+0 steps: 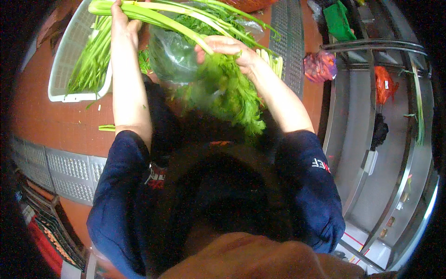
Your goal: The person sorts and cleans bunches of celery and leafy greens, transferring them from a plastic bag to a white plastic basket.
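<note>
My left hand (122, 21) grips a bunch of celery (170, 23) near its pale base, at the top of the view. Further along, my right hand (231, 48) holds a stalk just above its leaves (242, 87), which hang down in front of me, partly blurred. Beyond my left forearm stands a white plastic basket (57, 62) with long green stalks (91, 66) lying in it. A clear plastic bag (170, 57) and more leafy greens (219, 17) lie beneath the bunch. Cut pale green stalks (275, 62) show past my right wrist.
Metal drain grates (287, 45) run across the red-brown tiled floor (80, 118). On the right, a steel shelf rack (352, 104) holds an orange bag (385, 85). A reddish net bag (320, 66) and a green container (339, 22) are near it. Stalk scraps (106, 128) lie at left.
</note>
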